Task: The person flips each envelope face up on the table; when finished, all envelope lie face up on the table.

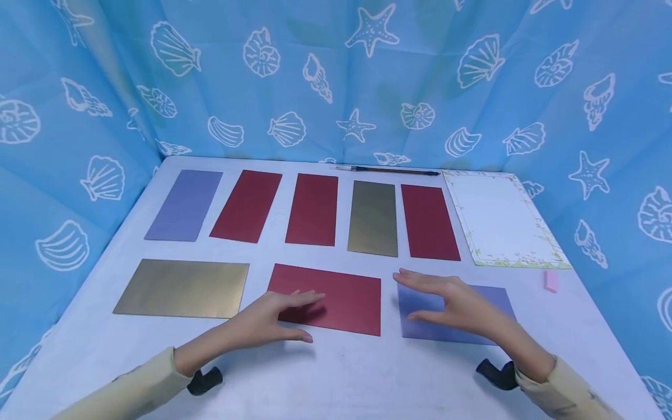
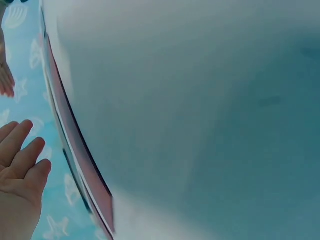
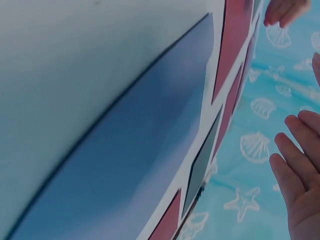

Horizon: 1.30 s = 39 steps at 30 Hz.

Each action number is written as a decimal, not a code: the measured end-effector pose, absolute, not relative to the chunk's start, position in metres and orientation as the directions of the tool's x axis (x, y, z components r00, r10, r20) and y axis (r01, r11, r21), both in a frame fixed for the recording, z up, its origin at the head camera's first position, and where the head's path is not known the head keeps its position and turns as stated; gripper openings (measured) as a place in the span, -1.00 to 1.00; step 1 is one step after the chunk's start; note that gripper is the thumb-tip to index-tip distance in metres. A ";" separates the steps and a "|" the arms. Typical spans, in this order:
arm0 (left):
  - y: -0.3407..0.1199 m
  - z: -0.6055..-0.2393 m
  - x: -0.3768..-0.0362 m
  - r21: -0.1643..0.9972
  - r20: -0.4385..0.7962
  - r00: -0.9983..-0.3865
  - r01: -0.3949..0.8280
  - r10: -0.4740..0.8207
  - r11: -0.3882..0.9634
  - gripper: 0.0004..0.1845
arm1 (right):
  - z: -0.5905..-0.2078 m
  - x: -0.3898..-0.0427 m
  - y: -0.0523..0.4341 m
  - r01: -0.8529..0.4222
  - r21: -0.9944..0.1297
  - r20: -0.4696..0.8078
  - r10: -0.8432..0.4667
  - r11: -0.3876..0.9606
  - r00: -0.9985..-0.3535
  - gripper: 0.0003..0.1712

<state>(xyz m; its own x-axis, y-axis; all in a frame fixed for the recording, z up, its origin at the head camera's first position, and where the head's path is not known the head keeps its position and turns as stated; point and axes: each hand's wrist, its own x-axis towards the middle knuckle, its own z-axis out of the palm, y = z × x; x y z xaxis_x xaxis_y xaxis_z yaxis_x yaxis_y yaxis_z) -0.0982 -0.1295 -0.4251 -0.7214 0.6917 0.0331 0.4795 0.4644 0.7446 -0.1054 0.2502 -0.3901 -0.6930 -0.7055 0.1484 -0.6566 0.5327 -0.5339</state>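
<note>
Hovering with fingers spread and holding nothing, the left hand [image 1: 273,319] over the red card [image 1: 331,298] and right hand [image 1: 454,303] over the blue card [image 1: 457,315] on the table [image 1: 336,373] look poised mid-reach; gripping either probably needs fingertips at an edge.

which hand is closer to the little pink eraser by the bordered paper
Right. The right hand is over the near purple card, just left of the pink eraser; the left hand is far off over the near red card.

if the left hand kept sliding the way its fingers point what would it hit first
Probably the right hand: the left hand points right across the red card, fingers flat. Height above the card is unclear.
</note>
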 end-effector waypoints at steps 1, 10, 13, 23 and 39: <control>-0.134 -0.425 -0.098 0.738 0.029 -0.732 0.474 0.680 0.480 -0.20 | -0.391 -0.107 0.247 -0.660 -0.536 0.139 -0.716 0.527 -0.684 -0.15; -0.164 -0.429 -0.099 0.648 0.037 -0.809 0.466 0.586 0.602 -0.20 | -0.399 -0.116 0.222 -0.686 -0.541 0.069 -0.787 0.486 -0.612 -0.19; -0.171 -0.431 -0.101 0.634 0.044 -0.807 0.479 0.589 0.608 -0.21 | -0.403 -0.118 0.215 -0.700 -0.531 0.058 -0.804 0.477 -0.592 -0.19; -0.185 -0.437 -0.112 0.585 0.017 -0.790 0.505 0.613 0.635 -0.19 | -0.414 -0.123 0.197 -0.716 -0.508 -0.005 -0.832 0.479 -0.554 -0.16; -0.184 -0.439 -0.118 0.528 0.063 -0.776 0.560 0.628 0.639 -0.24 | -0.424 -0.126 0.194 -0.673 -0.544 -0.067 -0.825 0.502 -0.561 -0.17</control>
<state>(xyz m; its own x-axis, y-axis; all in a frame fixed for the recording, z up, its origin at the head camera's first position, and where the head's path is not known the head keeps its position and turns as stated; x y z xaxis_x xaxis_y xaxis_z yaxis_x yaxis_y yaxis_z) -0.1184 -0.1841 -0.4385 -0.7758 0.6278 0.0634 0.5601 0.6388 0.5275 -0.1256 0.1943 -0.4236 -0.5608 -0.8252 -0.0675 -0.6729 0.5017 -0.5437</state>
